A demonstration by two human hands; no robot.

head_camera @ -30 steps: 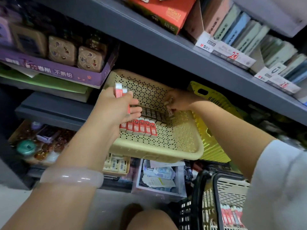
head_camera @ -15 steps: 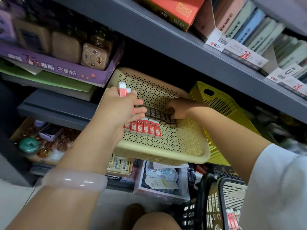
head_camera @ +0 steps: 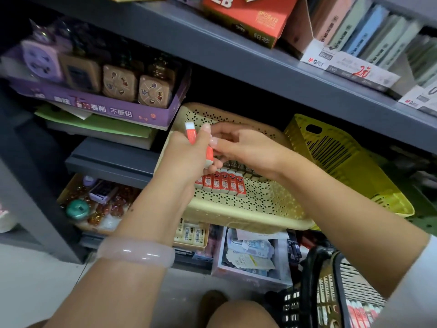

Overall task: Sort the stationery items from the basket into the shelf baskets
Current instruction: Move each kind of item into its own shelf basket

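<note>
My left hand [head_camera: 186,155] grips a small stack of red-sleeved erasers [head_camera: 191,132] above the beige perforated shelf basket [head_camera: 248,218]. My right hand [head_camera: 238,145] meets it, fingertips pinching one red eraser [head_camera: 209,154] in that stack. Inside the basket lie a front row of red erasers [head_camera: 222,183] and a row of dark-sleeved ones [head_camera: 238,165] behind. The black carry basket [head_camera: 331,287] with more red erasers [head_camera: 361,311] stands at the bottom right.
A yellow slotted basket [head_camera: 343,162] sits right of the beige one. A purple box of sharpeners [head_camera: 99,100] is on the left shelf. A grey shelf board [head_camera: 260,60] overhangs the baskets. Trays of small goods [head_camera: 94,204] fill the shelf below. My knee [head_camera: 238,313] is at the bottom.
My right hand left the dark eraser row in the basket and rose to my left hand, where it now pinches an eraser. The left hand stayed roughly in place.
</note>
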